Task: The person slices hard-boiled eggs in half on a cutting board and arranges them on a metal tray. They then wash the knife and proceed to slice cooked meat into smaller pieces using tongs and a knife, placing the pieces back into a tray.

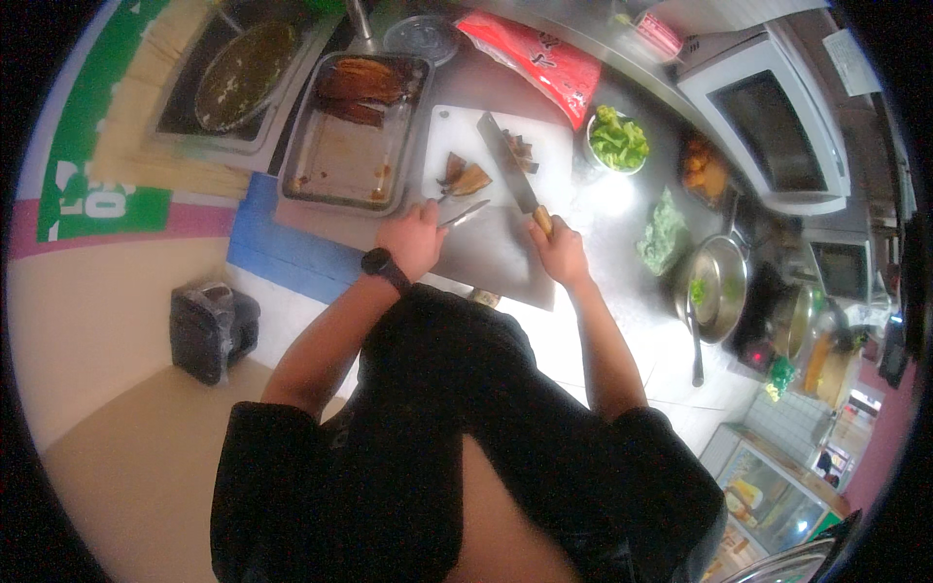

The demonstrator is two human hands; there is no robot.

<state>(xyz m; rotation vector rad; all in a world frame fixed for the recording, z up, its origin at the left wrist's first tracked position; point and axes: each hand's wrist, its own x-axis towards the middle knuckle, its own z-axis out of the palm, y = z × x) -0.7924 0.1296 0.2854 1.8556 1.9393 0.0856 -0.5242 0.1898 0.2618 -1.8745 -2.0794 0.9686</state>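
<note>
My right hand (560, 244) grips the wooden handle of a broad-bladed kitchen knife (508, 162), whose blade lies over a white cutting board (452, 131). Just right of the blade are small cut pieces of brown food (526, 153). My left hand (412, 237), with a dark watch on its wrist, is closed around metal tongs (466, 213) at the board's near left edge. Larger brown pieces, perhaps cooked meat, (466, 178) lie by the tongs' tips. Left of the board, a metal tray (342, 197) holds more long brown pieces (361, 81).
A red printed bag (539, 58) lies behind the board. To the right are a bowl of green vegetables (617, 141), a crumpled greenish plastic bag (663, 233), a frying pan (718, 291) and a microwave oven (773, 131). A container of dark liquid (244, 76) stands far left.
</note>
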